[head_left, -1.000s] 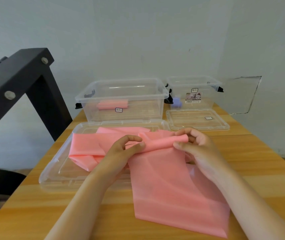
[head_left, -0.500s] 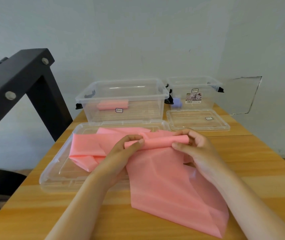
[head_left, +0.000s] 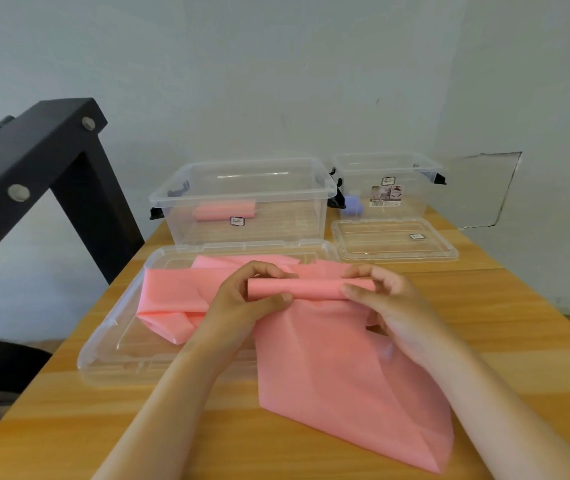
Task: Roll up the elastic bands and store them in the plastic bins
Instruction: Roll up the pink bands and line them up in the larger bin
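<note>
Looking down, my left hand and right hand each pinch one end of the thin roll on the long pink elastic band, so that it winds tight and even. Its loose tail drapes over the wooden table. Behind it, the large clear plastic bin holds one rolled pink band.

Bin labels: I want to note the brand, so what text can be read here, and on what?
Nothing reads clearly.
Oval sticker on the large bin: too blurred.
Top sticker on the small bin: too blurred.
Picture label beneath it: print too small.
Lid sticker on the small lid: too blurred.
</note>
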Demonstrator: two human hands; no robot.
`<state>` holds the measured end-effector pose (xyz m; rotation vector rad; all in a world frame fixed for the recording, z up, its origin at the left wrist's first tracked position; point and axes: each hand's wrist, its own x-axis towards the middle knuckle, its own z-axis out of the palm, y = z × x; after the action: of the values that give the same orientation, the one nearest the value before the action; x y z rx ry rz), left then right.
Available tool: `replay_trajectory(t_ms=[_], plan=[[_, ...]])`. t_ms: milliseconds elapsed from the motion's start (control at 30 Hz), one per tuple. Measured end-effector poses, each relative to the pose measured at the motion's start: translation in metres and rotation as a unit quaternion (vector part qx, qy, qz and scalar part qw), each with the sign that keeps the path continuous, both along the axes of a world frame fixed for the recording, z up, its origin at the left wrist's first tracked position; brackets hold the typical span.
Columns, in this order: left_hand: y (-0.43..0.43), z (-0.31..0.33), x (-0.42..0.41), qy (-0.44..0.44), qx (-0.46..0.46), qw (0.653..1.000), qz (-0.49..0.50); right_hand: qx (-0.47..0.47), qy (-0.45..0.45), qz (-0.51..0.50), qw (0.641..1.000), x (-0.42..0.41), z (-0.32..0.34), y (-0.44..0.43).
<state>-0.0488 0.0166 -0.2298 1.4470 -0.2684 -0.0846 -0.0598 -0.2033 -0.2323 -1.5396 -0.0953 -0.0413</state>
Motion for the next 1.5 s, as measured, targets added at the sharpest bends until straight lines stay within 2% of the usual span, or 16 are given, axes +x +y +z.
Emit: replay_trajectory(t_ms=[167,267,400,500,733,900,1067,1167,1300,1400,1500], plan=[[-0.0024,-0.0012,-0.0005,0.079,0.042,0.996,-0.008,0.013,-0.032,-0.005,0.999,-0.0008,0.0012,-0.0001],[-0.0029,-0.0009,0.0006,0.057,0.046,0.997,0.010,0.013,-0.037,0.006,0.999,-0.0003,0.0011,-0.0002],[-0.0008,-0.0004,0.0013,0.008,0.003,1.000,0.010,0.040,0.005,0.042,0.998,-0.0011,0.0021,0.0001],[-0.0013,0.0000,0.0007,-0.004,-0.011,1.000,0.014,0.036,0.006,0.027,0.999,-0.0017,0.0021,0.0007],[-0.0025,0.0007,-0.0004,0.096,0.016,0.995,-0.008,0.021,-0.047,-0.008,0.999,-0.0009,0.0033,-0.0007],[-0.0002,-0.0010,0.0011,0.051,0.047,0.998,0.001,0.023,-0.041,0.017,0.999,0.0011,0.0012,-0.0017],[0.0018,-0.0020,0.0034,-0.006,0.012,1.000,-0.006,0.053,0.009,0.034,0.998,0.0001,0.0014,-0.0006],[0.0014,-0.0024,0.0032,0.006,0.005,1.000,-0.013,0.034,-0.005,0.015,0.999,-0.0010,0.0018,-0.0001],[-0.0002,-0.0023,0.0005,0.076,0.038,0.996,-0.026,-0.002,-0.039,0.001,0.999,-0.0023,0.0024,-0.0007],[-0.0017,-0.0036,0.0018,0.066,0.052,0.996,-0.003,-0.003,-0.046,0.001,0.999,-0.0029,0.0029,0.0004],[-0.0003,-0.0032,0.0038,0.019,0.033,0.999,0.023,0.030,-0.027,-0.033,0.999,-0.0023,0.0022,0.0021]])
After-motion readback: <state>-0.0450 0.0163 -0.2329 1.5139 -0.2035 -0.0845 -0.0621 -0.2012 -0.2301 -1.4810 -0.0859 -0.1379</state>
